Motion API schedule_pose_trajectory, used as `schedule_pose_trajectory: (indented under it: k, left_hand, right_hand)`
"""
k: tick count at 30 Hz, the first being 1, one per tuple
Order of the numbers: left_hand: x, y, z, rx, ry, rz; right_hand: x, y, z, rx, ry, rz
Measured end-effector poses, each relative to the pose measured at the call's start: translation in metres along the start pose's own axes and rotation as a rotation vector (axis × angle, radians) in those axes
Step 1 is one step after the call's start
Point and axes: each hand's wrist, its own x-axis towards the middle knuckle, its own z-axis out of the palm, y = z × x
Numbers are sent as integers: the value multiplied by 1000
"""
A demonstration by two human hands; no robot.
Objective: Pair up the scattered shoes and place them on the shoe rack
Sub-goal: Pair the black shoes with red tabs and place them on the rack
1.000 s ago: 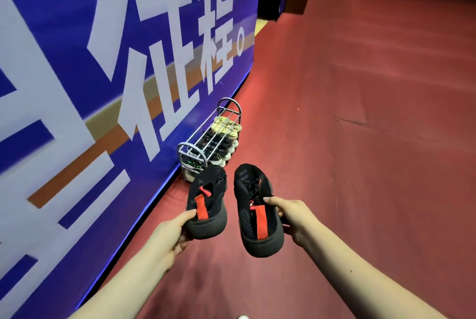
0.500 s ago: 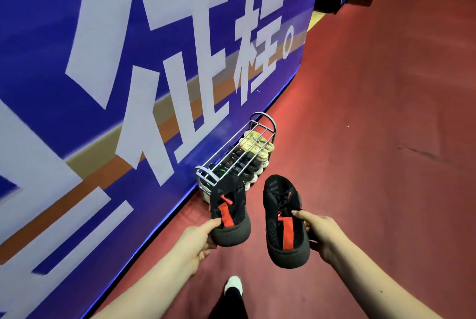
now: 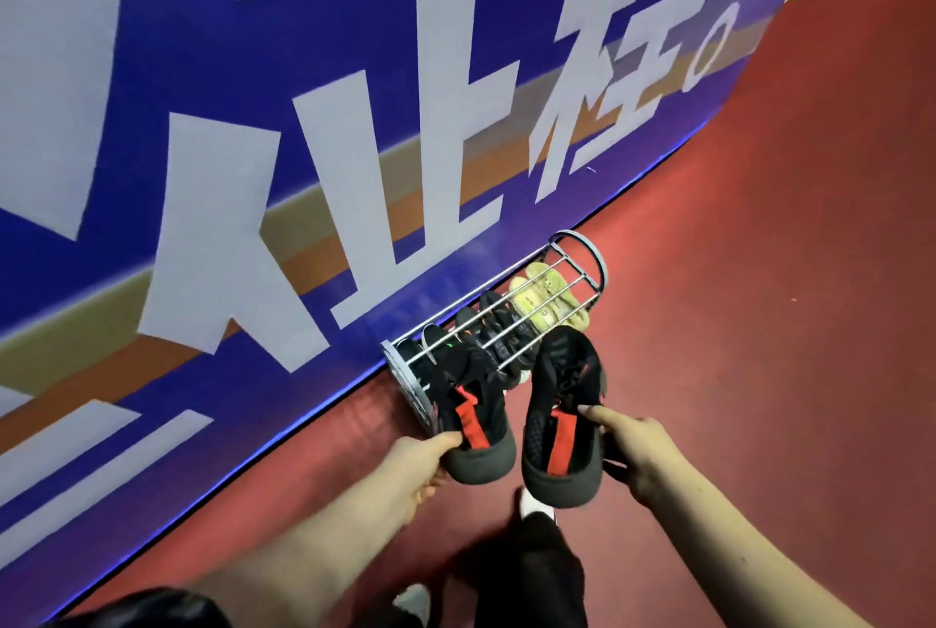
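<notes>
I carry a pair of black sneakers with red heel tabs. My left hand (image 3: pixel 423 457) grips the heel of the left black sneaker (image 3: pixel 473 404). My right hand (image 3: pixel 633 450) holds the right black sneaker (image 3: pixel 562 414) by its heel, thumb inside the collar. Both toes point toward the metal shoe rack (image 3: pixel 582 252), which stands on the floor just beyond them against the wall. Under the rack's top bars sit a beige pair of shoes (image 3: pixel 544 303) at the far end and dark shoes (image 3: pixel 499 333) beside them.
A large blue banner wall (image 3: pixel 304 146) with white characters runs along the left. Red floor (image 3: pixel 759 273) stretches to the right. My leg and white-toed shoe (image 3: pixel 534 508) show below the sneakers.
I have walked closer to the rack, which now looks larger and lies right behind the sneakers. Both hands keep the same hold on the shoes.
</notes>
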Motion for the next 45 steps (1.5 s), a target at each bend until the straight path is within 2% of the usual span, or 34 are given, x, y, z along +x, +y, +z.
schedule_pose_trajectory:
  k: [6,10,14,19,25,30,35,37,42,45]
  left_hand:
    - [53,39,48,-139,153,-59]
    - [99,45,78,-287,205,-184]
    - [158,48,99,-467,187,-314]
    - [243,37,106,-587,269,-367]
    - [316,10,108,-791,282,-286]
    - [351,-30,118,-760,374,-183]
    - [359,-47,121,-850,366,-79]
    - [368,-54,118,-854,392,-70]
    - [393,-66,114,-993,460,-178]
    - [401,-74,114,-1017,471,-146]
  right_hand:
    - [115,-70,12,-208,-166,33]
    - [186,-103,23,-381,-262,35]
    - [256,-109,46,-500,-303,45]
    - [341,-85,85,-611,-388,76]
    - [413,-46,141,-649,-461,59]
    - [446,-24,174,-671,-524,32]
    - [456,-17,185,-615,-595,30]
    - [458,-15,187,-631,-609,22]
    - [466,-9,196,-711,-594,8]
    - [471,-5,200,-742,-599,15]
